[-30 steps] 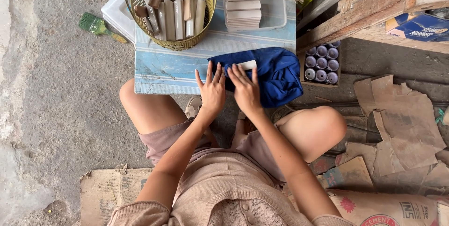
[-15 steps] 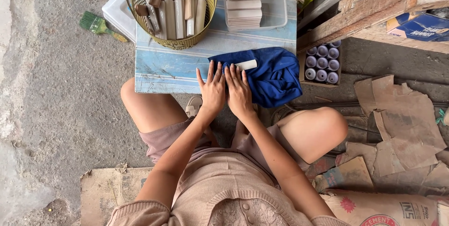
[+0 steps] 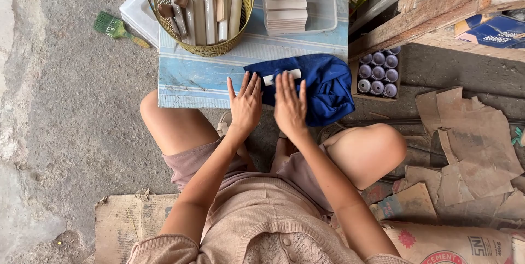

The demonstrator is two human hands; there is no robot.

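Over a streaky blue worktop (image 3: 197,78), pressing left hand (image 3: 246,103) and right hand (image 3: 290,105) flat, fingers spread, gripping nothing, onto soft rumpled blue cloth (image 3: 328,86) beside a smooth white bar (image 3: 281,76).

I see soft, even daylight everywhere. It is bright but not harsh, and nothing glares. The blue board (image 3: 202,78) is my landmark. Left of it, the grey ground (image 3: 60,111) looks pale and a bit washed out. Below it, between my knees, sits the darkest shadow. Right of it, under the wooden planks (image 3: 437,7), the light is dimmer. My hands cast only a faint shadow on the blue cloth (image 3: 328,86). The picture is sharp near the board. The far corners bend a little.
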